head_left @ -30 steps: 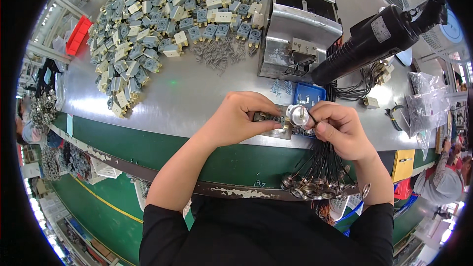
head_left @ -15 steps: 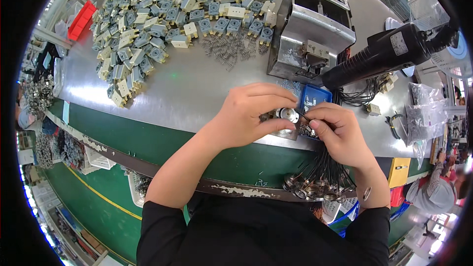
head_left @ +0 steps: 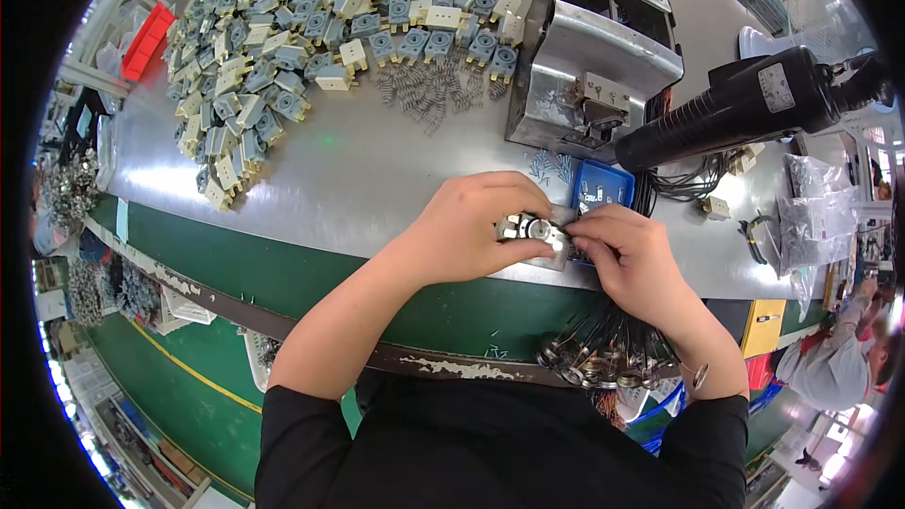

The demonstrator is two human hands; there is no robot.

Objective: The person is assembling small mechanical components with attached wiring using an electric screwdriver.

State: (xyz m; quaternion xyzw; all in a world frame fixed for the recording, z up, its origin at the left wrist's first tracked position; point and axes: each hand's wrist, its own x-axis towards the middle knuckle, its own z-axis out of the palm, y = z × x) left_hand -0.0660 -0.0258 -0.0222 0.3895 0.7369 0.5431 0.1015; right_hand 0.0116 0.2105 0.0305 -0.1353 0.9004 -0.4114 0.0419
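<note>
Moved closer, my right hand point(head_left: 627, 251) pinches (on what, I can't tell) beside the silver part point(head_left: 537, 229) my left hand point(head_left: 468, 226) holds near the table's front edge point(head_left: 325, 248), likely fitting, which next needs steady holding.

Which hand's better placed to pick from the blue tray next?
Likely the right hand: it's closer to the blue tray, while the left hand sits farther left, holding a metal part. Whether the right pinches anything is unclear.

Piled grey components point(head_left: 325, 26) and a metal workbench point(head_left: 353, 165) show a factory.
</note>
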